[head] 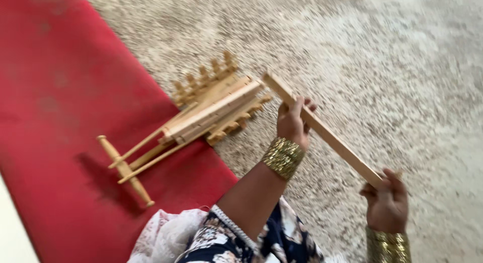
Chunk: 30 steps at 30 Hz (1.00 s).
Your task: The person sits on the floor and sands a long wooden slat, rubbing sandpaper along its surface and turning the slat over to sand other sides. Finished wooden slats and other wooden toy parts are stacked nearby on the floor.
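We grip a wooden slat (322, 129) with both hands.
Left hand (293, 123) and right hand (386, 202) close round it; folded wooden rack (201, 114) at nine o'clock, half on red mat (60, 117).

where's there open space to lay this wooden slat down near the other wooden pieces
Bare red mat lies left of and above the pile of wooden parts; bare speckled carpet spreads right of the pile, beyond the slat held by the left hand and right hand. It is crowded at the mat's edge, where the pile and turned rod lie.
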{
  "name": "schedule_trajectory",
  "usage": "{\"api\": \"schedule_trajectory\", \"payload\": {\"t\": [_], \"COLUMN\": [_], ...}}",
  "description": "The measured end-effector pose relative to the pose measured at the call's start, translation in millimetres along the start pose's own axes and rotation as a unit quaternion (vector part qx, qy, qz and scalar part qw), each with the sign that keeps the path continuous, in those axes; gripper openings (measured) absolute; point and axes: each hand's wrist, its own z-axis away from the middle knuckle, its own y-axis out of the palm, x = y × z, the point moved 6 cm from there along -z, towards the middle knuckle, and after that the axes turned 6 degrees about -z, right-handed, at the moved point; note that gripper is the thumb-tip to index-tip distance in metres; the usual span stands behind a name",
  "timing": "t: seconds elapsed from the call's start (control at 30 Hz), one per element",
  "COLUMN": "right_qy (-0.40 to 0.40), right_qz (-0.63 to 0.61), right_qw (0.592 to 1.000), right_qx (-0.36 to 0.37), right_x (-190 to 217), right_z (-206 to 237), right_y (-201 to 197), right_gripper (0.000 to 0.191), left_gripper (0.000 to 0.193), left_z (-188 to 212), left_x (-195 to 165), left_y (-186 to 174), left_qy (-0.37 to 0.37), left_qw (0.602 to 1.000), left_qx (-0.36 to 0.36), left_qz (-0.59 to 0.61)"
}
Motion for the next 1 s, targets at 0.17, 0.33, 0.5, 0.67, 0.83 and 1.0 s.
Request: {"api": "schedule_trajectory", "payload": {"t": [0.17, 0.33, 0.5, 0.67, 0.83, 1.0], "right_qy": [0.036, 0.175, 0.299, 0.384, 0.394, 0.432], "right_qz": [-0.129, -0.112, -0.05, -0.043, -0.094, -0.041], "right_qw": [0.99, 0.978, 0.945, 0.917, 0.914, 0.892], "right_qx": [-0.038, 0.017, 0.122, 0.095, 0.032, 0.124], "right_x": [16, -13, -82, -144, -168, -190], "right_z": [-5, -17, -16, -20, -12, 27], "right_y": [36, 128, 243, 315, 358, 395], "right_gripper": [0.018, 0.009, 0.024, 0.036, 0.043, 0.044], "left_gripper": [0.03, 0.058, 0.092, 0.091, 0.084, 0.053], "left_z": [0, 11, 45, 47, 29, -14], "left_x": [-62, -137, -232, -271, -255, -214], "left_y": [-90, -207, -260, -284, -307, -299], "left_qy": [-0.057, -0.08, 0.046, 0.093, 0.142, 0.151], "left_qw": [0.989, 0.992, 0.993, 0.992, 0.983, 0.969], "left_qx": [0.091, 0.052, 0.104, 0.069, -0.031, -0.001], "left_qz": [-0.102, -0.082, 0.018, 0.06, 0.114, 0.195]}}
